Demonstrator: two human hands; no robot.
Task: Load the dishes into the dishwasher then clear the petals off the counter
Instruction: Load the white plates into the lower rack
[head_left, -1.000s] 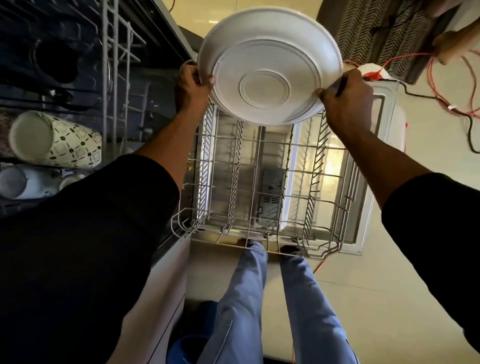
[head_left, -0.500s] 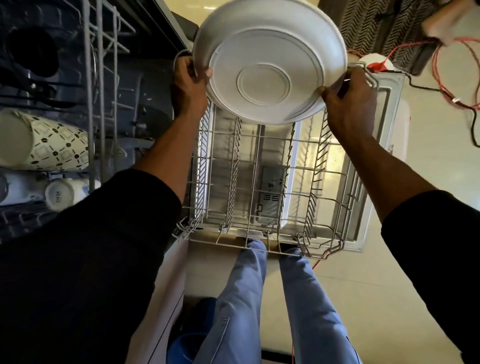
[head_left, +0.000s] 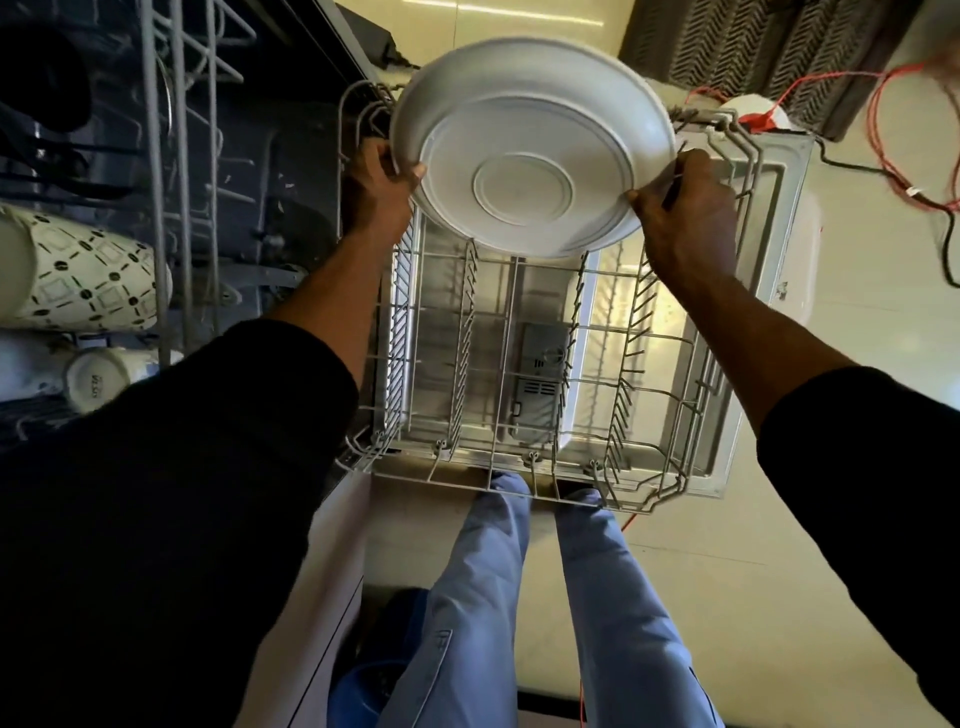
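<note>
A large white plate (head_left: 524, 150) is held on edge, its underside facing me, over the far end of the pulled-out lower dishwasher rack (head_left: 524, 364). My left hand (head_left: 376, 187) grips the plate's left rim and my right hand (head_left: 685, 208) grips its right rim. The plate's lower edge sits down among the rack's far tines. The rack holds nothing else that I can see and rests over the open dishwasher door (head_left: 769, 291).
The upper rack (head_left: 176, 171) at the left carries a patterned mug (head_left: 78, 280) and a white cup (head_left: 101, 376). Red cables (head_left: 893, 130) lie on the floor at the right. My legs stand just before the rack's near edge.
Both hands have lowered the plate towards the far end of the rack, and its lower edge now reaches the tines. The grip on both rims is the same.
</note>
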